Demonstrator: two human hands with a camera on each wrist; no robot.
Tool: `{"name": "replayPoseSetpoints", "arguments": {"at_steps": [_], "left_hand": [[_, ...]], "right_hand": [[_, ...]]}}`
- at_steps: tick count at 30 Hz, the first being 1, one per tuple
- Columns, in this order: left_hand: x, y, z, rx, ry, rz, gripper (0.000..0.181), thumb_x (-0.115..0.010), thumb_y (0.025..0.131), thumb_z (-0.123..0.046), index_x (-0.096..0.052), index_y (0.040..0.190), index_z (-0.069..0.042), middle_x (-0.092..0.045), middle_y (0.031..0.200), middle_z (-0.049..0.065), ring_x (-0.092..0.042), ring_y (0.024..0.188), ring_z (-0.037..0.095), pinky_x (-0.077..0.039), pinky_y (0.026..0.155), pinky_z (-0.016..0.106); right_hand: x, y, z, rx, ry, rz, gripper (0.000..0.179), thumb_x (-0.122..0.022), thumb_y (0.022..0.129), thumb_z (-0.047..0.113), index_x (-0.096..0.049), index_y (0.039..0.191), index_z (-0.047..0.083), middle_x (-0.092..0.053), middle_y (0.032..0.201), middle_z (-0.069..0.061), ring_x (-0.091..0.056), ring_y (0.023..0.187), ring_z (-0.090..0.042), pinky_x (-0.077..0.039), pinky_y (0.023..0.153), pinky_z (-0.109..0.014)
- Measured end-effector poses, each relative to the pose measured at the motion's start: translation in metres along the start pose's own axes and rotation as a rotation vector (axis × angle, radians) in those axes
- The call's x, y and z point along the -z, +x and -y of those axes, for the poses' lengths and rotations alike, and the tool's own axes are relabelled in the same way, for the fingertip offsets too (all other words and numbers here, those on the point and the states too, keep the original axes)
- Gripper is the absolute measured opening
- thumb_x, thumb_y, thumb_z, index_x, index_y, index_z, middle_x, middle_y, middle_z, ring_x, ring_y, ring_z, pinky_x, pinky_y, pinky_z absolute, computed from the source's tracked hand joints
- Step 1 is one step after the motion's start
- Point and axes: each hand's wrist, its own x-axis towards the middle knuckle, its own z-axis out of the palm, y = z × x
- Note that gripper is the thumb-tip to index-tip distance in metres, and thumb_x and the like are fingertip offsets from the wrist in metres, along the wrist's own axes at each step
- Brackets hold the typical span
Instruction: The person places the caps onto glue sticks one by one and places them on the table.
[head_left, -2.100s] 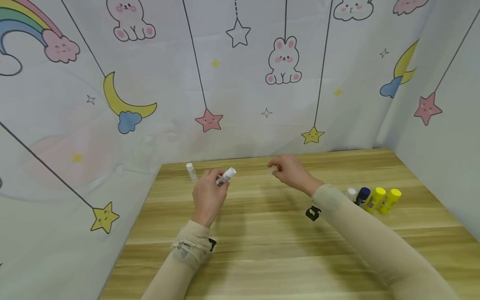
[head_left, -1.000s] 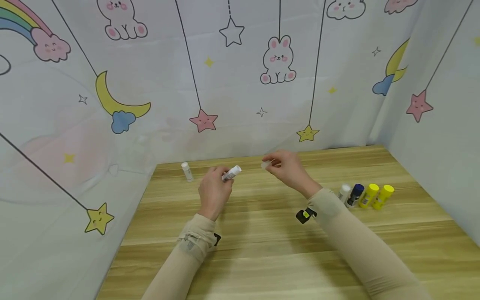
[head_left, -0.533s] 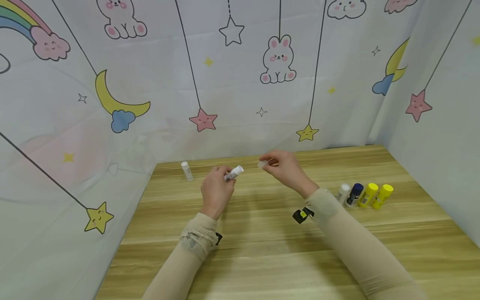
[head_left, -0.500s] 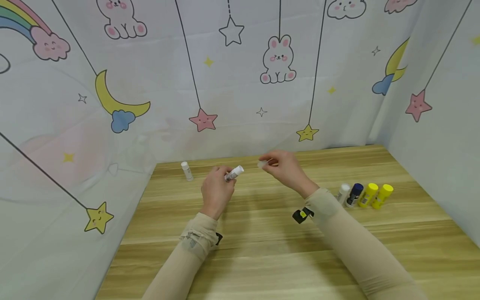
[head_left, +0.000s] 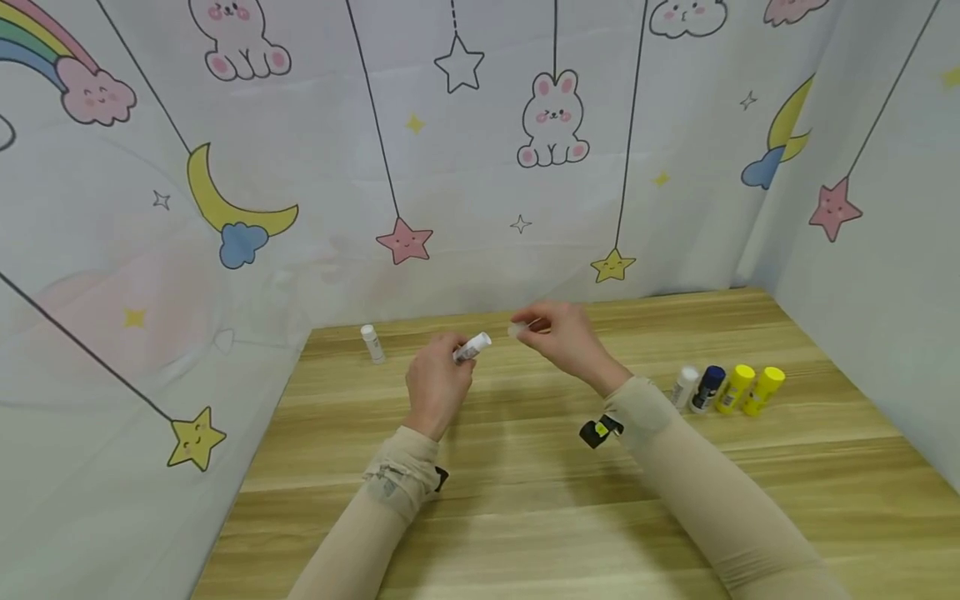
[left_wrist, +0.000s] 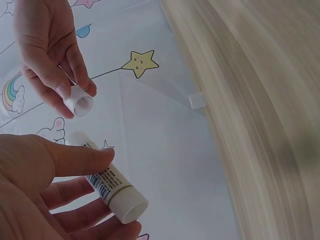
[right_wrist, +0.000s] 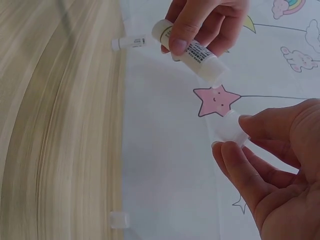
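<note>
A white glue stick with a barcode label is gripped in my left hand, tilted, one end towards the right hand. In the left wrist view the thumb lies across the glue stick, with fingers curled under it. My right hand pinches a small white cap between thumb and fingertips. The left wrist view shows the cap hollow, its mouth facing the glue stick. A short gap separates the two, both held above the table.
Another white glue stick stands at the table's back left. Right of the right forearm stand a white, a dark blue and two yellow glue sticks. A small white piece sits at the table edge by the printed curtain.
The right hand has moved left with the cap and the left hand slightly right with the glue stick, so the gap between them has narrowed. The head view has shifted a little.
</note>
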Motion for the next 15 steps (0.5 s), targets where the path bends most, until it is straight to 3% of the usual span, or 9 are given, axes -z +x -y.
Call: {"name": "replayPoseSetpoints", "arguments": {"at_steps": [15], "left_hand": [[-0.0037, -0.0030, -0.0029, -0.002, 0.004, 0.038, 0.021, -0.083, 0.084, -0.013, -0.074, 0.103, -0.015, -0.073, 0.092, 0.005, -0.066, 0.069, 0.021, -0.053, 0.058, 0.041]], "right_hand": [[-0.0095, 0.0005, -0.0024, 0.033, 0.012, 0.015, 0.019, -0.074, 0.094, 0.017, -0.075, 0.113, 0.017, -0.072, 0.109, 0.003, -0.069, 0.095, -0.016, -0.059, 0.075, -0.037]]}}
